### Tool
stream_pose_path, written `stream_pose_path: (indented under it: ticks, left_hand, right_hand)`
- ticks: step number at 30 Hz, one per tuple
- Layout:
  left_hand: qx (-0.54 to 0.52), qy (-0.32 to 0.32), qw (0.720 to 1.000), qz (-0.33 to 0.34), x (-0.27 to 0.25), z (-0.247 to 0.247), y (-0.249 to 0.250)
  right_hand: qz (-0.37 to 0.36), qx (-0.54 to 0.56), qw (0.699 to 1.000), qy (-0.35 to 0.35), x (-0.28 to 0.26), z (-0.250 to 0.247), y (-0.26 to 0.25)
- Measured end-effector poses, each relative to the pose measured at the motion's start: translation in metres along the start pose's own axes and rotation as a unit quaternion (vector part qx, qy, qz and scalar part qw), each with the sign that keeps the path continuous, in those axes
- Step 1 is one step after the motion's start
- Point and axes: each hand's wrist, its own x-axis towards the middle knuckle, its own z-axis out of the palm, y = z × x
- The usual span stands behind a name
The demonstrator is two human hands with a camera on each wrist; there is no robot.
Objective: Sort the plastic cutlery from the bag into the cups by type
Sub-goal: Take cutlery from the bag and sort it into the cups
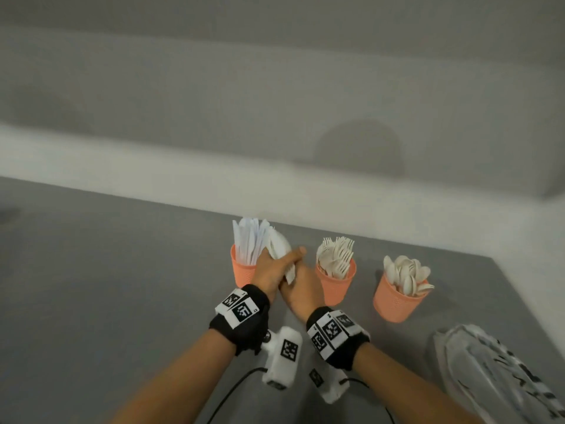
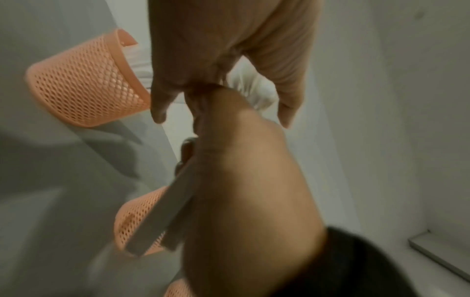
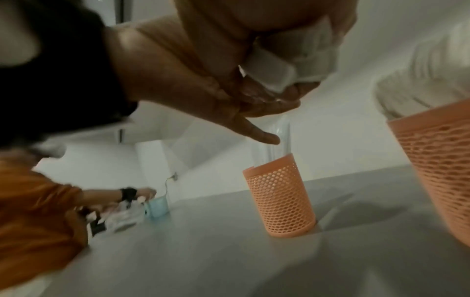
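Both grips clamp one white cutlery bundle (image 1: 282, 255): the left hand (image 1: 269, 270) curls round the upper part, the right hand (image 1: 301, 289) holds the handle ends, likely squaring them for dropping. It hovers between the knife cup (image 1: 241, 272) and fork cup (image 1: 334, 286); the spoon cup (image 1: 394, 304) and bag (image 1: 489, 371) lie right on the worktop (image 1: 122, 286).

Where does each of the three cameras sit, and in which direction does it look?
Head: on the head, facing forward and down at three cups on the table; both forearms, left hand and right hand show, joined on a cutlery bundle.
Left wrist: along the left hand toward its fingers; the right hand crosses below.
Right wrist: low above the table, looking up at both hands; another person sits far left.
Shared: all views show the knife cup and the bundle.
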Motion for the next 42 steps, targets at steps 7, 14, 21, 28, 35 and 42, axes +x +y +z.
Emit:
stream_pose_path:
  ticks: [7, 14, 21, 28, 35, 42]
  left_hand:
    - [-0.031, 0.018, 0.999, -0.021, 0.013, -0.008, 0.005]
    - [0.007, -0.087, 0.995, -0.043, 0.023, -0.013, 0.013]
    - [-0.001, 0.006, 1.000, 0.016, 0.036, -0.015, 0.013]
    - [0.006, 0.052, 0.995, 0.084, 0.047, -0.012, 0.006]
    - [0.049, 0.092, 0.987, 0.120, 0.056, -0.009, 0.008]
    - [-0.089, 0.104, 0.984, 0.117, 0.057, -0.016, 0.033]
  right_hand:
    - [0.026, 0.116, 0.981, -0.156, 0.012, -0.010, 0.000]
    - [0.159, 0.322, 0.887, -0.289, 0.019, -0.023, -0.007]
    - [0.159, 0.392, 0.894, -0.144, 0.028, -0.012, 0.012]
    - [0.148, 0.364, 0.908, -0.143, 0.033, -0.010, 0.026]
    - [0.171, 0.385, 0.898, -0.127, 0.034, -0.014, 0.030]
    - [0.183, 0.379, 0.899, -0.119, 0.035, -0.018, 0.039]
